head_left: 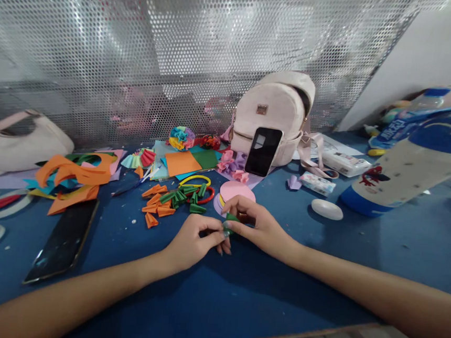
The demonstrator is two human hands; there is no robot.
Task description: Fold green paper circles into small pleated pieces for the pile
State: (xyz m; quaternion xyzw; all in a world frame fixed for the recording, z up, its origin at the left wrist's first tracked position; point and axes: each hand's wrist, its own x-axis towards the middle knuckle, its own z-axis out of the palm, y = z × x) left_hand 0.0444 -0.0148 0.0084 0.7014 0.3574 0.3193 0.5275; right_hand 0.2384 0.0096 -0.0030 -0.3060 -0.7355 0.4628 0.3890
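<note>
Both hands meet near the middle of the blue table, with a small green paper piece [232,218] pinched between them. My left hand [199,239] is closed, thumb and forefinger on the left end of the piece. Closed around its right side is my right hand [253,223]. The fingers hide much of the paper. Just behind the hands lie round paper discs [238,191], pink on top. To their left are folded green paper pieces [179,196] and folded orange pieces [159,205], beside a yellow ring [195,177] and a red ring.
A white backpack [268,112] stands behind with a phone [264,151] leaning on it. At the right are a large bottle [411,164], tissue packs and a white oval object [326,209]. Another phone [63,241], orange cut paper [75,171] and white rings occupy the left.
</note>
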